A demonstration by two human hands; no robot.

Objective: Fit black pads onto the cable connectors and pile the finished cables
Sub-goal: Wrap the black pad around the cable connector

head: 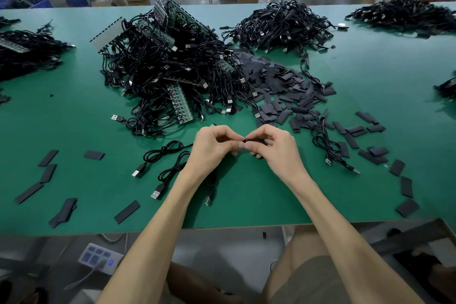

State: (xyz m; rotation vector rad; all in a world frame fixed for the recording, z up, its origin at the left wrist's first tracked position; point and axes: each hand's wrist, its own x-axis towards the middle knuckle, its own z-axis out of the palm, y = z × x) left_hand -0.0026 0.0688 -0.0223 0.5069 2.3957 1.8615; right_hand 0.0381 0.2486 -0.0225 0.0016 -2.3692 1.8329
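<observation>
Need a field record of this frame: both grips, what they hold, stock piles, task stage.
surface: green table mat
left grip: holds thin black USB cable, plug hanging below the wrist
right grip: pinches flat black rectangular pad
pad stock: loose heap of black pads, right of centre
cable stock: tangled black cable pile with green circuit strips
stage: pad at cable end between fingertips; seating hidden

The person is wearing tan-brown legwear (shorts or trousers cannot be told), which is showing a darker patch over the thigh. The left forearm and right forearm are running unsleeved to the left hand and right hand.
</observation>
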